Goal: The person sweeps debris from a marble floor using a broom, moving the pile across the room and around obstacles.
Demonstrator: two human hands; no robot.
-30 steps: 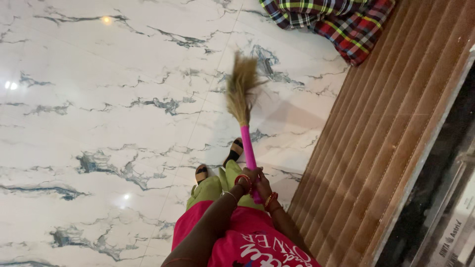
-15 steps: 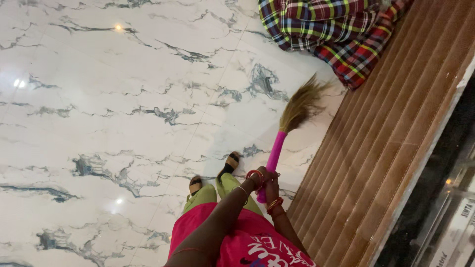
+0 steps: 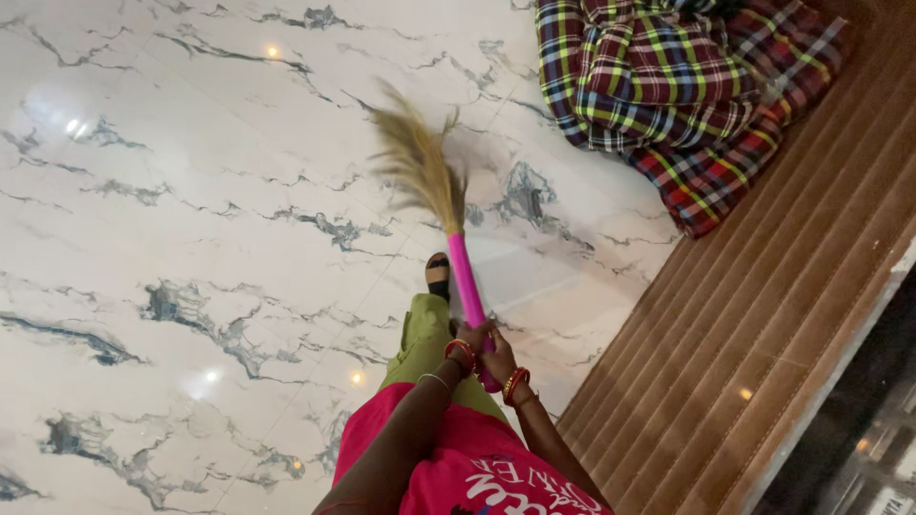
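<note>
Head view, the only view. Both hands were clasped on a broom [image 3: 448, 229] at its pink handle [image 3: 468, 286], low centre of frame. The left hand [image 3: 469, 341] wrapped the handle on the left side, fingers closed round it, red bangles and a thin bracelet on the wrist. The right hand [image 3: 500, 355] gripped just beside it, touching the lower end of the handle, fingers closed, red and gold bangles on that wrist.

The handle ran up from the hands toward 12 o'clock, tilted slightly left. The straw bristles [image 3: 417, 157] fanned toward 11 o'clock, blurred, over the white marble floor [image 3: 172, 238] with grey veins.

One foot in a black and tan sandal [image 3: 438, 277] stood just left of the handle, at 11 o'clock from the hands. A green trouser leg [image 3: 420, 343] and pink top [image 3: 477, 467] filled the bottom centre.

A plaid cloth [image 3: 668, 86], red, green and dark blue, lay bunched at 1 o'clock from the hands, partly on the marble and partly on a brown ribbed mat [image 3: 754, 334] that ran along the right side. The bristles were well apart from the cloth.
</note>
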